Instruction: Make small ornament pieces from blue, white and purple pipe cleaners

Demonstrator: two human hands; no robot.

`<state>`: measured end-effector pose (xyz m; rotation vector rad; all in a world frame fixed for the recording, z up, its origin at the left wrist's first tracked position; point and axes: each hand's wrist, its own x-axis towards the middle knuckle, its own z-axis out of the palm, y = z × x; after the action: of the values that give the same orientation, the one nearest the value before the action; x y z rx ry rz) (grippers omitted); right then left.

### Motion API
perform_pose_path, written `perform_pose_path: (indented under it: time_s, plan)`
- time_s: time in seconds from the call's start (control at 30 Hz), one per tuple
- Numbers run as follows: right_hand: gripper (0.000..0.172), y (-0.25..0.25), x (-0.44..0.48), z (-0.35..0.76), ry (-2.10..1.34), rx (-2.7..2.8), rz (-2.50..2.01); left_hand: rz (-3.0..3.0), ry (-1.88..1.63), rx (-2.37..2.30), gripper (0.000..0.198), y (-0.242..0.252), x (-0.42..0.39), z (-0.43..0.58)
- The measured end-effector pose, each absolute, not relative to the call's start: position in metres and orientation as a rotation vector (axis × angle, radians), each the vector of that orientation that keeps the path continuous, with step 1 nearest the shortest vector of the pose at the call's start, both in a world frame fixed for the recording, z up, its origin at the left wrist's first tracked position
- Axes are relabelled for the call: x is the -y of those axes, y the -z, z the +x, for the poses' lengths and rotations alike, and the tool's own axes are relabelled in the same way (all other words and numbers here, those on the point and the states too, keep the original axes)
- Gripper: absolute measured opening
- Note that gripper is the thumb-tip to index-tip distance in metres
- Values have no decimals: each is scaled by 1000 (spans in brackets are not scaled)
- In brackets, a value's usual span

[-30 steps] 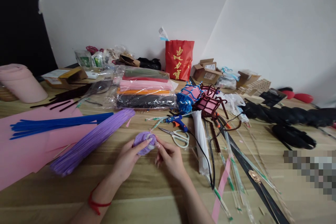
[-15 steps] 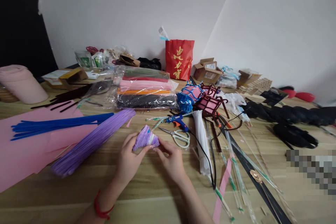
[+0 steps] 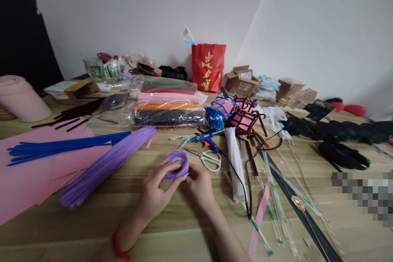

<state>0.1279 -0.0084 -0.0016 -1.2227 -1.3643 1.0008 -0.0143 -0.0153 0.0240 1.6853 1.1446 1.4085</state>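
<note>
Between both hands is a small hollow cup of coiled purple pipe cleaner (image 3: 185, 166), its open side facing up toward me, with some white inside. My left hand (image 3: 158, 186) grips it from the left, fingers reaching into the opening and thumb along the near side. My right hand (image 3: 200, 183) pinches its lower right edge; some of those fingertips are hidden. Beyond the hands lie white-handled scissors (image 3: 210, 160) and a blue hot glue gun (image 3: 208, 140). To the left is a bundle of purple pipe cleaners (image 3: 107, 168).
Blue pipe cleaners (image 3: 70, 145) lie on pink sheets (image 3: 27, 184) at left. White pipe cleaners (image 3: 236, 168), a black cable and glue sticks (image 3: 274, 200) are at right. Farther back are bagged pipe cleaners (image 3: 168, 102), small pink lanterns (image 3: 242, 120) and a red bag (image 3: 208, 67).
The purple cup has been turned, so its opening now shows instead of its sloping side with a white patch. Both hands stay on it. The view has shifted slightly.
</note>
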Motion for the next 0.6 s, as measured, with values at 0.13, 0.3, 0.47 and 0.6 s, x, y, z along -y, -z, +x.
perform_pose_path:
  time_s: [0.13, 0.3, 0.47, 0.6]
  plan:
    - [37, -7, 9, 127, -992, 1364, -1143, 1811, -1407, -1076, 34, -24, 24, -12]
    - [40, -5, 7, 127, -1095, 1290, -1066, 1706, -1455, -1055, 44, -22, 24, -15]
    - [37, 8, 3, 125, -1230, 1164, -1063, 1753, -1618, -1138, 34, -24, 22, -21]
    - [36, 13, 3, 124, -1294, 1081, -1049, 1509, -1489, -1170, 51, -23, 17, -17]
